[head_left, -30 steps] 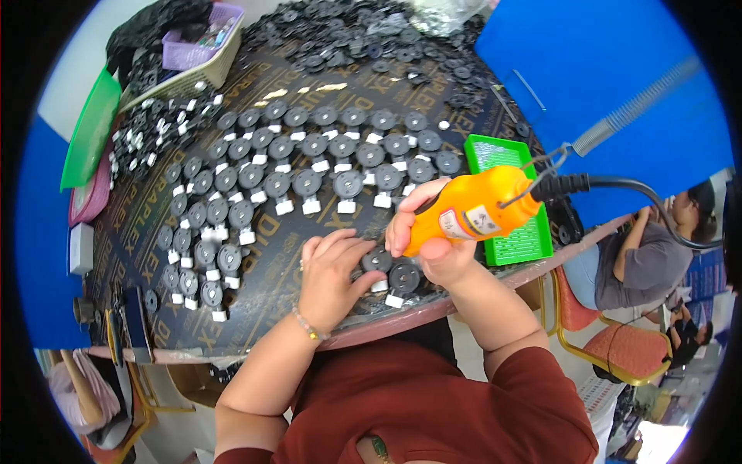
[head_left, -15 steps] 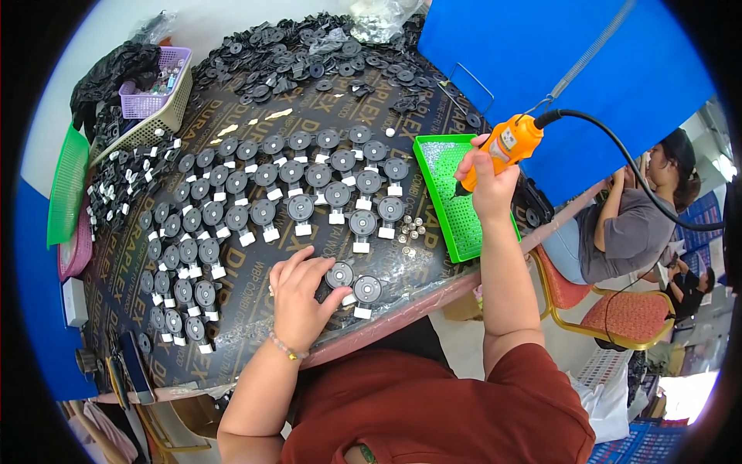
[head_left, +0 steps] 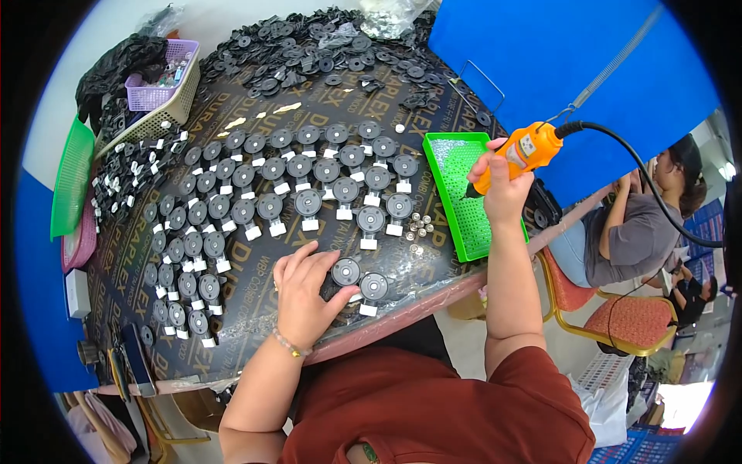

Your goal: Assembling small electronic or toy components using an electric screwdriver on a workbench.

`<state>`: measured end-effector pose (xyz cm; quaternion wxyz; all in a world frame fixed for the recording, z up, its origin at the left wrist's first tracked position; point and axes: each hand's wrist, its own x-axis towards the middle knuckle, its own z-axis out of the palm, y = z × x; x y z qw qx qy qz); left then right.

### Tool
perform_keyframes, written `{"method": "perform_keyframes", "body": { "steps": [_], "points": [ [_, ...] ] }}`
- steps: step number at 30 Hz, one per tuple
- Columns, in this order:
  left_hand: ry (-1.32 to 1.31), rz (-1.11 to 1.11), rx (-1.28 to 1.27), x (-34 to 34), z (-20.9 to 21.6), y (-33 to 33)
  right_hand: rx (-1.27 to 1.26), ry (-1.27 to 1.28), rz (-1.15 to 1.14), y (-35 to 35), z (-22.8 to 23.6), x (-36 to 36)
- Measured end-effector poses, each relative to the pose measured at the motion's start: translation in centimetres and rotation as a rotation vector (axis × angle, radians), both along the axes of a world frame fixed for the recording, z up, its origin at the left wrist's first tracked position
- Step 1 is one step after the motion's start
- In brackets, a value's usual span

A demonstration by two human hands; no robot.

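Observation:
My right hand (head_left: pixel 506 188) is wrapped round an orange electric screwdriver (head_left: pixel 533 151), its dark tip pointing down and left over a green perforated tray (head_left: pixel 457 240). A black cable and a coiled spring run from the tool's back end. Near the table's front edge, my left hand (head_left: pixel 305 290) grips a black disc part (head_left: pixel 345 271) between thumb and fingers; its lower side is partly hidden. Touching distance from the thumb lies a second disc part (head_left: pixel 374 286) with a white tab. Beyond them stand several curved rows of similar disc parts (head_left: pixel 308 203).
Small metal pieces (head_left: pixel 418 226) lie beside the tray. A heap of black parts (head_left: pixel 309 50) covers the table's far side. Purple basket (head_left: pixel 151 97), green basket (head_left: pixel 71 182) and small black-and-white pieces (head_left: pixel 131 174) are at left. A blue panel (head_left: pixel 541 54) and a seated person (head_left: pixel 638 224) are at right.
The whole view has shifted slightly. Both hands keep their holds, the left at the disc part and the right on the screwdriver over the tray.

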<state>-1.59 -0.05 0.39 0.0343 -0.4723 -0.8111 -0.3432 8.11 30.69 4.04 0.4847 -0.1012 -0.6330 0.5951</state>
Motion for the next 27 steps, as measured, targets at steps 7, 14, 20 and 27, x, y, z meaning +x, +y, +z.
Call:
{"method": "perform_keyframes", "body": {
  "steps": [7, 14, 20, 27],
  "points": [
    [-0.028, 0.013, -0.005, -0.1, -0.3, -0.2, 0.023, 0.247, 0.144, -4.3, 3.8, 0.3],
    [-0.04, 0.006, 0.017, -0.3, -0.6, -0.3, -0.092, 0.122, 0.698, -13.6, 2.7, -3.0],
    [-0.082, -0.017, 0.055, -0.4, -0.4, -0.3, -0.14, 0.065, 0.772, -15.5, 0.9, -4.8],
    [-0.083, -0.014, 0.061, -0.5, -0.6, -0.3, -0.153, 0.075, 0.775, -15.5, 0.5, -5.1]
  ]
}}
